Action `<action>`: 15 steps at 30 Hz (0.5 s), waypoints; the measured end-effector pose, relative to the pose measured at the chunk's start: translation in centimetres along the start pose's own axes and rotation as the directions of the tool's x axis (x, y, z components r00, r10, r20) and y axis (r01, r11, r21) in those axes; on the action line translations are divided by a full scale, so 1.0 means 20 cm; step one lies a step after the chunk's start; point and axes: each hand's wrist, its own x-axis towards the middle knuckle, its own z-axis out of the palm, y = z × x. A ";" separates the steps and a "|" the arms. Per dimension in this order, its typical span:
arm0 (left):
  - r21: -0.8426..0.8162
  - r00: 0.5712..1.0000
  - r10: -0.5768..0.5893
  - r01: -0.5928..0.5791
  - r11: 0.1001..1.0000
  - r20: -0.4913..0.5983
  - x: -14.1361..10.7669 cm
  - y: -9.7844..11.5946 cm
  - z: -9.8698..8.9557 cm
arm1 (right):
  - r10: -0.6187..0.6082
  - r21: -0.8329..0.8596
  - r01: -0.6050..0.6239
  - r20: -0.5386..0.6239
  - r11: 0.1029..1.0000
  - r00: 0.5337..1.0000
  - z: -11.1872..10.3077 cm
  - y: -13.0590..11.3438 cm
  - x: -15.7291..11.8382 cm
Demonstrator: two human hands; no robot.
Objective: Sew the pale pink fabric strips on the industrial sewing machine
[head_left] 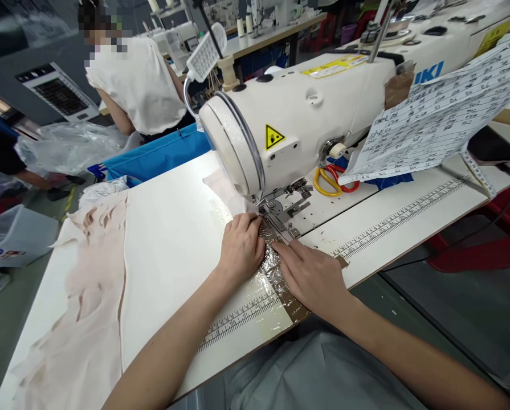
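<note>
My left hand [241,245] is closed with curled fingers, close to the needle area of a white sewing machine [297,131]. A pale pink fabric piece [227,188] lies just beyond its fingertips and meets them; what is under the fingers is hidden. To the right, my right hand [312,273] lies low on the bed with fingers stretched out. Its fingertips touch the near end of the metal guide [282,228]. Between both hands runs shiny clear tape [274,267] over a brown strip.
Pale pink fabric pieces [88,273] lie at the table's left. Yellow and red-handled scissors [329,182] rest behind the guide. A written paper sheet [434,125] hangs at right, near a phone [496,145]. A blue cloth bin [160,154] borders the far edge; a person [135,85] sits beyond.
</note>
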 end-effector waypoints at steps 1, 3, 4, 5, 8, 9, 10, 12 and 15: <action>-0.002 1.000 -0.015 0.015 1.000 -0.005 0.00 0.00 -0.01 | -0.019 0.027 0.020 -0.047 0.999 0.999 0.00 0.00 -0.02; -0.015 0.999 -0.051 0.051 0.999 -0.012 0.01 0.02 -0.02 | -0.058 0.067 0.066 -0.119 0.996 0.991 -0.01 0.01 -0.05; -0.030 0.997 -0.074 0.073 0.997 -0.013 0.01 0.02 -0.04 | -0.079 0.075 0.090 -0.141 0.993 0.987 -0.01 0.02 -0.06; -0.046 0.996 -0.089 0.089 0.995 -0.001 0.01 0.03 -0.06 | -0.099 0.079 0.112 -0.158 0.991 0.982 0.00 0.02 -0.08; -0.066 0.991 -0.076 0.083 0.994 0.108 -0.04 0.00 -0.16 | -0.130 0.107 0.146 -0.148 0.983 0.980 0.03 0.05 -0.09; -0.066 0.986 -0.066 0.077 0.995 0.152 -0.08 -0.01 -0.21 | -0.133 0.113 0.147 -0.128 0.983 0.983 0.04 0.06 -0.10; -0.063 0.980 -0.068 0.081 0.995 0.189 -0.14 -0.03 -0.26 | -0.135 0.116 0.148 -0.116 0.982 0.984 0.04 0.06 -0.10; -0.036 0.965 -0.135 0.147 0.989 0.224 -0.30 -0.07 -0.36 | -0.130 0.122 0.140 -0.092 0.982 0.987 0.05 0.06 -0.10; 0.107 0.904 -0.411 0.400 0.910 0.119 -0.59 -0.16 -0.49 | -0.084 0.120 0.097 -0.110 0.988 0.990 0.04 0.04 -0.10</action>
